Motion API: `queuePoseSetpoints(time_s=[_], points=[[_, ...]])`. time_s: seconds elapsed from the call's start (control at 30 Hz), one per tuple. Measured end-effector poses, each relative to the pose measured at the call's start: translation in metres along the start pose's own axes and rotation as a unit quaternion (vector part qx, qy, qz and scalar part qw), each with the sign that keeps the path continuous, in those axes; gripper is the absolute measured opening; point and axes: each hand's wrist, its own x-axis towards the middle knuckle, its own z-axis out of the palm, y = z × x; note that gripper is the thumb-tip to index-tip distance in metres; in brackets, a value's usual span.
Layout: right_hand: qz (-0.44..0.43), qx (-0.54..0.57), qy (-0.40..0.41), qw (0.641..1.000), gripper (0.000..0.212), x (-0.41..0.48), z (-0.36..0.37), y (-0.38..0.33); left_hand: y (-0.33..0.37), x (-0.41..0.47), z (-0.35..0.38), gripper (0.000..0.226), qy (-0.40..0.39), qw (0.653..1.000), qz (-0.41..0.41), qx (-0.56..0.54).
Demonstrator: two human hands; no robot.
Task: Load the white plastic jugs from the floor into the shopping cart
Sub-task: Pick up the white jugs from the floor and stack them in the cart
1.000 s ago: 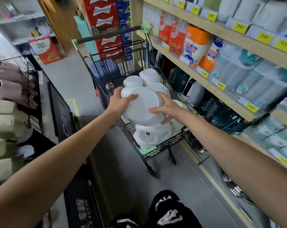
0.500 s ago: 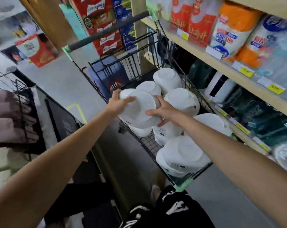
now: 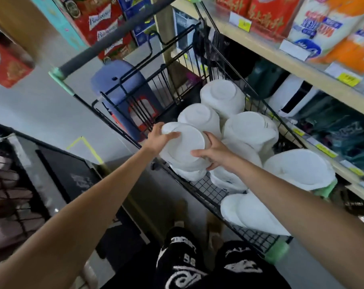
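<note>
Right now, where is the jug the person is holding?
Head view, centre: the held jug is gripped between left hand and right hand over the shopping cart, beside the other jugs inside.

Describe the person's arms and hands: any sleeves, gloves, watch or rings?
The left arm and right arm are bare as far up as the frame shows, with no sleeve visible. The left hand and right hand wear no gloves, and no watch, bracelet or ring is visible. The black clothing on the legs carries white printed markings.
</note>
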Motion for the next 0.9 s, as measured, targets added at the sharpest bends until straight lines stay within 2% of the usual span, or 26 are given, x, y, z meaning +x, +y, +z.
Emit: queuePoseSetpoints(time_s=[0.13, 0.2, 0.3, 0.4, 0.47, 0.6, 0.73, 0.9], points=[[0.042, 0.020, 0.020, 0.999, 0.079, 0.019, 0.016, 0.003, -0.014, 0.036, -0.010, 0.077, -0.051, 0.998, -0.007, 0.020], [0.061, 0.024, 0.021, 0.998, 0.079, 0.031, 0.023, 0.005, -0.021, 0.047, -0.016, 0.076, -0.078, 0.996, -0.016, 0.040], [0.084, 0.038, 0.028, 0.995, 0.084, 0.045, 0.032, 0.009, -0.026, 0.065, -0.021, 0.087, -0.117, 0.992, -0.033, 0.038], [0.096, 0.047, 0.048, 0.993, 0.078, 0.055, 0.038, 0.010, -0.026, 0.082, -0.023, 0.102, -0.147, 0.987, -0.038, 0.042], [0.105, 0.055, 0.055, 0.991, 0.072, 0.061, 0.042, 0.008, -0.028, 0.090, -0.023, 0.106, -0.154, 0.986, -0.045, 0.039], [0.121, 0.058, 0.060, 0.989, 0.076, 0.071, 0.049, 0.008, -0.033, 0.102, -0.022, 0.127, -0.165, 0.983, -0.044, 0.074], [0.119, 0.044, 0.072, 0.989, 0.083, 0.078, 0.053, 0.004, -0.040, 0.115, -0.023, 0.105, -0.146, 0.983, -0.032, 0.103], [0.116, 0.074, 0.096, 0.986, 0.078, 0.088, 0.065, -0.002, -0.043, 0.112, -0.025, 0.092, -0.111, 0.983, -0.009, 0.149]])
